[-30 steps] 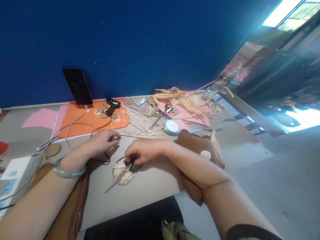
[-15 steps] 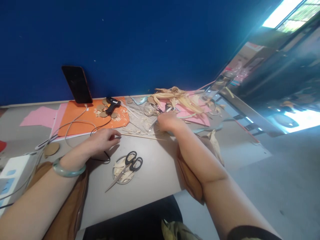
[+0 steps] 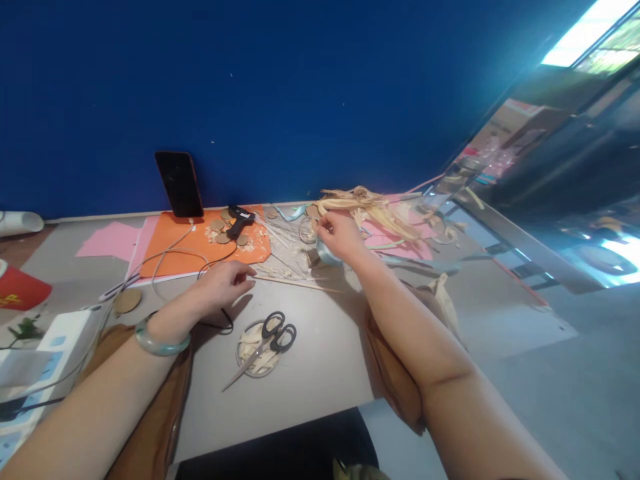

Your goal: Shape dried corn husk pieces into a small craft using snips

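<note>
My right hand (image 3: pixel 341 235) reaches to the back of the table, beside the dry, straw-coloured husks (image 3: pixel 373 203). Its thumb and fingers are pinched together; whatever they hold, if anything, is hidden. Just under it is a light blue strip (image 3: pixel 327 255), and a small ring (image 3: pixel 306 231) lies left of its fingertips. My left hand (image 3: pixel 224 287) hovers low over the table, fingers loosely bent and apart, holding nothing. Close to its fingertips lies a thin wooden stick (image 3: pixel 300 285). Nearer me, scissors with black handles (image 3: pixel 273 333) rest across a round dish of pale pieces (image 3: pixel 257 363).
A black glue gun (image 3: pixel 241 221) lies on orange paper (image 3: pixel 170 247) among cardboard discs and shavings. A phone (image 3: pixel 180 183) leans on the blue wall. Cables run past a white power strip (image 3: pixel 65 340) at left, near a red cup (image 3: pixel 23 287). Pink paper (image 3: pixel 113 241) lies behind.
The view has shifted, so things sit lower and further right. My right hand has moved back across the table, uncovering the light blue strip. My left hand stays about where it was.
</note>
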{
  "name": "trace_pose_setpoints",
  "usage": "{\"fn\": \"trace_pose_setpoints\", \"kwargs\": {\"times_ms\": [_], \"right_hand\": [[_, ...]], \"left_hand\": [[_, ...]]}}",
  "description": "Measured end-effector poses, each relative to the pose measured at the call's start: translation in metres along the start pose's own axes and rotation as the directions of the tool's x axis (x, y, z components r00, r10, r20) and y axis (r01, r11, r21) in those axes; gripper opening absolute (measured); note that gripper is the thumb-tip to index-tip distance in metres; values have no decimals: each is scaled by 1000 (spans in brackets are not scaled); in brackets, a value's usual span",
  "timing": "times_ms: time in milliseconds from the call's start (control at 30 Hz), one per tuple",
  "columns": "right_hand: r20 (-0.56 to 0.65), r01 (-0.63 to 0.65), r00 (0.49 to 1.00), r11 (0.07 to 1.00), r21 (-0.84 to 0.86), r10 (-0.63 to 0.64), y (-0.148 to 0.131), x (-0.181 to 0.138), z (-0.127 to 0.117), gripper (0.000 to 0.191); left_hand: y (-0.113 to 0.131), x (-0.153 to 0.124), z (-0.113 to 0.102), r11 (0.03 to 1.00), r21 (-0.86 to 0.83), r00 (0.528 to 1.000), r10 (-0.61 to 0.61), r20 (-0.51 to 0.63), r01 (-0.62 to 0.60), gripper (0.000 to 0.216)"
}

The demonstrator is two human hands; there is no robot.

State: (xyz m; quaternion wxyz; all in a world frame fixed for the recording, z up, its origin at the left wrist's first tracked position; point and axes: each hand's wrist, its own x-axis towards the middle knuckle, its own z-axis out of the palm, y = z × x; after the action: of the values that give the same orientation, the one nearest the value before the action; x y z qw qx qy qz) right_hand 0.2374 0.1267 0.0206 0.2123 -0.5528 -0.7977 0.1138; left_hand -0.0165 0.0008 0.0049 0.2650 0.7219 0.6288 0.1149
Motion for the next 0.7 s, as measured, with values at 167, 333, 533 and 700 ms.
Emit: {"fn": "trace_pose_setpoints", "kwargs": {"times_ms": [167,333,533,700], "right_hand": [[-115,-22,991,941,338,65,6,6,2,12],[31,-87,994,584,807,104,-2,3,2,21],[168,-144,985,411,900,-23,-28,-16,20,33],[216,-118,960,438,891,-181,-56,-42,31,30]], "left_hand": [[-4,1,2,1000,-28,1000,8,-13,-9,42],[-8,3,4,997,-76,997,7,-74,-13,39],[9,3,9,849,-528,993,-85,-76,32,49],[19,1,9,782,-623,994,-91,-56,36,44]]}}
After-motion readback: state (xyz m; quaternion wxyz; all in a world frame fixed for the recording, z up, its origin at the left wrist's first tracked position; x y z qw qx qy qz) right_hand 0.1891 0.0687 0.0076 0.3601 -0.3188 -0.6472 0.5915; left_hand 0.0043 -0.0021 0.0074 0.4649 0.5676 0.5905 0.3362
